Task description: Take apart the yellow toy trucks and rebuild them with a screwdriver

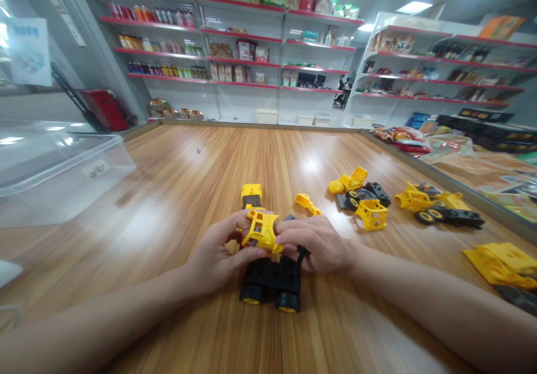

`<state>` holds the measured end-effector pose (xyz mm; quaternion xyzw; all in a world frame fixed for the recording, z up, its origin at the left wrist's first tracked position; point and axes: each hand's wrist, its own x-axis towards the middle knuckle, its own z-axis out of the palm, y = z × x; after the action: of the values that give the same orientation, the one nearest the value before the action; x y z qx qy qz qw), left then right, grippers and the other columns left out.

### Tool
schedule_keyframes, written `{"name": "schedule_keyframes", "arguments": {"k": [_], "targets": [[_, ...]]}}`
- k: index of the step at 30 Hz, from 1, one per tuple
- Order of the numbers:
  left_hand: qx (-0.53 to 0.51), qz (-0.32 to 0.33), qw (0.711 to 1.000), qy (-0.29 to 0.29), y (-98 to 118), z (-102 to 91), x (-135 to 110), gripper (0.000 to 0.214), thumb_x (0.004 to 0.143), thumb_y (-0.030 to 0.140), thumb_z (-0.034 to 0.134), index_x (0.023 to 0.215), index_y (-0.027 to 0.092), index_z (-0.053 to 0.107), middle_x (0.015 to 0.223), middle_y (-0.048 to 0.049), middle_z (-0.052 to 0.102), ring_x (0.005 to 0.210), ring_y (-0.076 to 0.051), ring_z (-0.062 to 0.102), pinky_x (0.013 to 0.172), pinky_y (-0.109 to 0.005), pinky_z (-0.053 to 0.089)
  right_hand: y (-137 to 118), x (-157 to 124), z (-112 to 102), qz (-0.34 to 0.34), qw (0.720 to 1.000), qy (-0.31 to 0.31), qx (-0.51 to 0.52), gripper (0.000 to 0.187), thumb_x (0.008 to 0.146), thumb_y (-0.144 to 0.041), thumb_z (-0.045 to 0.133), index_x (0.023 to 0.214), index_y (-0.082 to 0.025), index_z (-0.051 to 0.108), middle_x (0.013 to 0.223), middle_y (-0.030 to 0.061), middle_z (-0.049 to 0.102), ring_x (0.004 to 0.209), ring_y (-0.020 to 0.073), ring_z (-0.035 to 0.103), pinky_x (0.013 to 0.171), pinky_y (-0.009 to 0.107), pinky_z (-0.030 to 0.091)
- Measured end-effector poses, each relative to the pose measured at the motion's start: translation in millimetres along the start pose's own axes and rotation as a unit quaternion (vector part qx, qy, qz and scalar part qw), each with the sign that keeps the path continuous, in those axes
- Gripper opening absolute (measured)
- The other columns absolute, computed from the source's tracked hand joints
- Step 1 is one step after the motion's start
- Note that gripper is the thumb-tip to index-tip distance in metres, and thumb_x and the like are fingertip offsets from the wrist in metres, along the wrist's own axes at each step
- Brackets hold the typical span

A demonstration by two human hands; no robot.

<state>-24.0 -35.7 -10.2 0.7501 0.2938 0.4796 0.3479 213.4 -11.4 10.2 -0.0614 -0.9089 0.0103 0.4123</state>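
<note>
My left hand (224, 248) grips a yellow toy truck cab frame (260, 230) with openings in it, thumb below and fingers behind. The fingertips of my right hand (316, 242) pinch the frame's right side. A small black piece (302, 252) sticks out beneath my right hand; its kind is unclear. Just below the frame stands a black toy chassis (272, 278) on black wheels with yellow hubs. Past my left fingers is a yellow part with a dark front (251, 195). A slim yellow toy arm (308, 203) lies beyond my right hand.
To the right lie yellow and black toy vehicle parts (371, 214), another partly built toy vehicle (447, 206) and a yellow piece (501, 262) near the edge. A clear plastic bin (67, 178) stands left. Stocked shelves (243, 38) are behind the wooden table (176, 329).
</note>
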Motion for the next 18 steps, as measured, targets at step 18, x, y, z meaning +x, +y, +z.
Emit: {"name": "schedule_keyframes", "arguments": {"k": [18], "targets": [[0.109, 0.074, 0.986, 0.102, -1.2, -5.6, 1.8, 0.005, 0.083, 0.020, 0.070, 0.088, 0.022, 0.072, 0.112, -0.0087, 0.060, 0.108, -0.022, 0.058, 0.092, -0.036, 0.052, -4.2, 0.2, -2.4, 0.068, 0.991, 0.078, -0.087, 0.029, 0.087, -0.014, 0.065, 0.115, -0.016, 0.058, 0.096, 0.0081, 0.072, 0.082, 0.0127, 0.070, 0.067, 0.022, 0.057]]}}
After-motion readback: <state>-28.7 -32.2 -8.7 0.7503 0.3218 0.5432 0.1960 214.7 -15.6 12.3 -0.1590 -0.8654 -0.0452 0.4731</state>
